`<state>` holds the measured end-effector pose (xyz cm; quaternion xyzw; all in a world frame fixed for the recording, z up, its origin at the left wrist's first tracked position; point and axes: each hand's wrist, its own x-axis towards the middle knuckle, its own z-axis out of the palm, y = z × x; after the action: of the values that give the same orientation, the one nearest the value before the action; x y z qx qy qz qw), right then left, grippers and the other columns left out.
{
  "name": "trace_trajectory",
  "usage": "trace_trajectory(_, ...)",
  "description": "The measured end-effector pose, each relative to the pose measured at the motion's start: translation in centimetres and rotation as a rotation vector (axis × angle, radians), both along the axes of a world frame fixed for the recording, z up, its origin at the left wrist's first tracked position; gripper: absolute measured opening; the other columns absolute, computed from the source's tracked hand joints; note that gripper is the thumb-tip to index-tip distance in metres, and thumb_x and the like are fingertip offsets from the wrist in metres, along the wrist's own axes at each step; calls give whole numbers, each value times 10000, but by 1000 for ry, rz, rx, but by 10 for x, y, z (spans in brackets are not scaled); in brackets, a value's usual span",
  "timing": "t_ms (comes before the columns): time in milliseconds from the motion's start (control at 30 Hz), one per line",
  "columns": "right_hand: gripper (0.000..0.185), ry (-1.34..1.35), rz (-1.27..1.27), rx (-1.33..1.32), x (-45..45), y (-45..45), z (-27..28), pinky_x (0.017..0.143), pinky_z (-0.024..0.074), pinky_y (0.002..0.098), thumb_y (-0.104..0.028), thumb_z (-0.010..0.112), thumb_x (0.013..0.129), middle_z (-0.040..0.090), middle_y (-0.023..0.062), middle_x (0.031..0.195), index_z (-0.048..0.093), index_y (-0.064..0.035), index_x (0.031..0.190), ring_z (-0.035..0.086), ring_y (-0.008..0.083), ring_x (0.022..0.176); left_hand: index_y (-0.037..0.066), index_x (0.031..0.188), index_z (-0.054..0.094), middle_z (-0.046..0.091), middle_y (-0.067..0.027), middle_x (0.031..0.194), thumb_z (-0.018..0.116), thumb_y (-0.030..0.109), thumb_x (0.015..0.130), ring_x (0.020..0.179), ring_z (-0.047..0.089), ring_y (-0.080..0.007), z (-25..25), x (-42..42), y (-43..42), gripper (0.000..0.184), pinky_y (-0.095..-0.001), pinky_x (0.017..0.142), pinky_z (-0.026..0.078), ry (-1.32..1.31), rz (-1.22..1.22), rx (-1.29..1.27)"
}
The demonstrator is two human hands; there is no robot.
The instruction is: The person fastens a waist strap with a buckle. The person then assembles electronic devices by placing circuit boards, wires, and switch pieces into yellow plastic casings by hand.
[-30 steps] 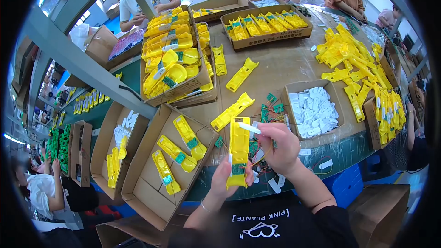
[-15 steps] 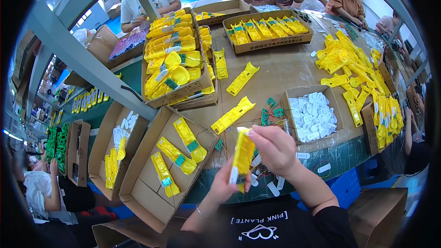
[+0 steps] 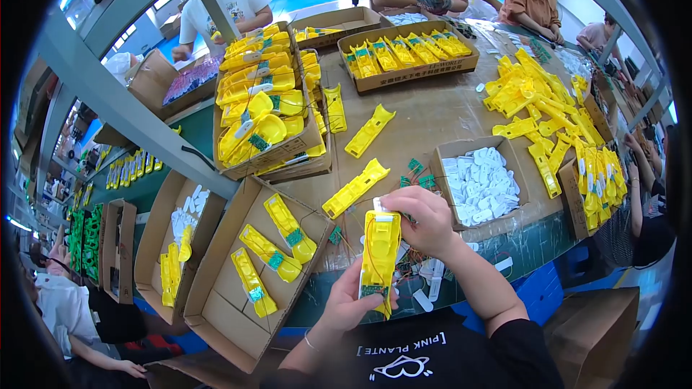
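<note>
A yellow plastic casing (image 3: pixel 380 248) is held upright in front of my chest, its open inner side facing me. Thin red wires run along it, and a green circuit board (image 3: pixel 373 291) sits near its lower end. My left hand (image 3: pixel 347 301) is closed around that lower end, thumb on the board. At the top end, my right hand (image 3: pixel 422 216) pinches the casing beside a small white piece (image 3: pixel 378 205); its fingertips are partly hidden. Loose white parts (image 3: pixel 435 277) and wires lie behind the casing. Two empty yellow casings (image 3: pixel 355 188) rest farther up the table.
A cardboard tray (image 3: pixel 216 313) at left holds several yellow casings with boards. White covers fill a box (image 3: pixel 440 150) at right. Stacked casings fill a box (image 3: pixel 306 145) beside a grey metal post (image 3: pixel 137 94). A heap of yellow casings (image 3: pixel 533 90) lies far right. Co-workers sit opposite.
Both hands have turned the casing so its wired inner side now faces me; before, it was seen more edge-on. The view has shifted slightly. A co-worker's arm now extends at lower left.
</note>
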<state>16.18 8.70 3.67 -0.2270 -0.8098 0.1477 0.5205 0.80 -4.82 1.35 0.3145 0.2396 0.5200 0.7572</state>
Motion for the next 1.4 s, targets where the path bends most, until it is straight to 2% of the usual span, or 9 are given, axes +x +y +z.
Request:
trace_trajectory(200, 287, -84, 170, -356, 10, -13, 3, 645, 489, 265, 67, 583, 719, 618, 95, 812, 560, -21, 991, 619, 208, 752, 16, 1282, 311, 509, -122, 1079, 593, -16, 741, 886, 574, -211, 3, -6, -2, 611, -361, 757, 502, 19, 30, -62)
trace_trajectory(267, 369, 320, 632, -1227, 17, -20, 14, 729, 479, 241, 61, 549, 768, 614, 84, 900, 476, 1, 1125, 605, 153, 839, 16, 1255, 347, 515, -111, 1065, 602, -20, 730, 895, 567, -204, -3, -10, 1, 585, -349, 743, 504, -14, 20, -147)
trace_trajectory(400, 349, 345, 579, -1112, 10, -17, -8, 745, 476, 224, -25, 576, 818, 597, 75, 962, 432, 11, 1134, 587, 116, 870, 26, 1246, 357, 537, -97, 1012, 618, -6, 719, 864, 565, -200, -16, -4, 4, 590, -341, 738, 492, -146, -29, -103)
trace_trajectory(733, 297, 345, 550, -1079, 3, -23, -12, 737, 474, 213, 11, 532, 838, 584, 74, 965, 443, 5, 1121, 580, 94, 863, 33, 1300, 303, 535, -77, 990, 653, 29, 719, 843, 559, -168, -19, -9, 8, 678, -309, 739, 474, 47, -6, -26)
trace_trajectory(1167, 330, 278, 305, -968, 4, -27, -14, 800, 446, 235, 12, 523, 821, 528, 93, 1082, 462, 1, 1145, 538, 106, 944, 56, 1240, 366, 545, -102, 979, 709, 136, 698, 820, 561, -192, -21, -2, 14, 646, -311, 714, 482, -114, 5, -79)
trace_trajectory(1233, 402, 165, 67, -536, 5, -30, 11, 843, 430, 307, 35, 556, 748, 456, 127, 1170, 471, -11, 1138, 514, 175, 999, 51, 1238, 362, 537, -108, 1018, 605, 323, 806, 817, 563, -199, -24, -4, 21, 564, -321, 721, 482, -310, 27, -177)
trace_trajectory(1267, 386, 41, -3, -261, 6, -39, 23, 822, 432, 334, 3, 622, 685, 505, 117, 1081, 527, -17, 1059, 533, 220, 943, 51, 1238, 362, 537, -108, 1018, 605, 323, 806, 817, 563, -199, -22, -5, 19, 564, -321, 721, 482, -306, 37, -188)
trace_trajectory(1367, 331, -183, 146, -164, -6, -71, 23, 774, 446, 335, -58, 680, 643, 537, 101, 1002, 575, -23, 954, 538, 230, 901, 44, 1249, 359, 496, -123, 1137, 238, 463, 925, 985, 526, -218, -23, -6, 19, 543, -359, 869, 426, -269, 210, -201)
trace_trajectory(1400, 303, -243, 75, -100, -13, -76, 13, 734, 458, 331, -85, 695, 629, 552, 89, 953, 591, -25, 908, 545, 227, 867, 44, 1249, 359, 496, -123, 1137, 238, 463, 925, 985, 526, -218, -22, -5, 19, 543, -359, 869, 426, -269, 205, -200)
